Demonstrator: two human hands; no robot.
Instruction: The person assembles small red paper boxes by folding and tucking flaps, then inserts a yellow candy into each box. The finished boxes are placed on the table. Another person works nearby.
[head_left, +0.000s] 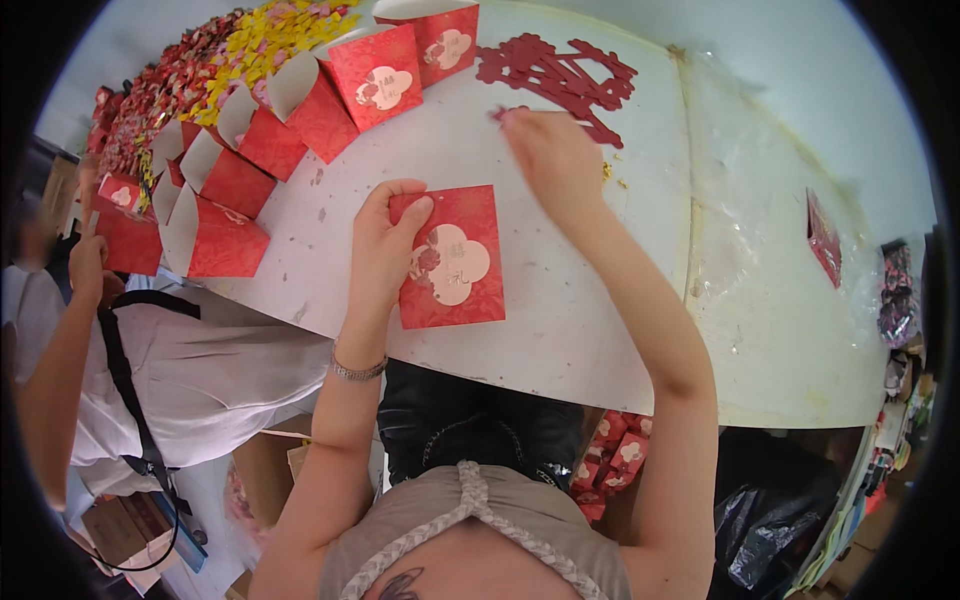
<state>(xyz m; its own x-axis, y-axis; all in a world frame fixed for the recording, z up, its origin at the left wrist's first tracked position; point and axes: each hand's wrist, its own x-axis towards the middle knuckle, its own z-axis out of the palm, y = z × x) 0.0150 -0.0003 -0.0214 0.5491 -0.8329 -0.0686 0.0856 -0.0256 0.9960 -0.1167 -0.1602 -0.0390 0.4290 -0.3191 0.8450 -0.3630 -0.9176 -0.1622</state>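
My left hand grips a red gift box by its upper left corner, thumb on the front and fingers behind. The box looks flat, with a pale flower-shaped label and gold specks on its face. Up and to the right, my right hand has its fingers pinched together on a dark red strip, of which a small end shows past the fingertips. Just beyond lies a loose pile of dark red strips with shaped ends. A few tiny gold bits lie beside the right wrist.
Opened red boxes stand in a curved row along the left. Behind them are heaps of yellow wrapped pieces and red wrapped pieces. Clear plastic lies on the white table. Another person's hand is at far left.
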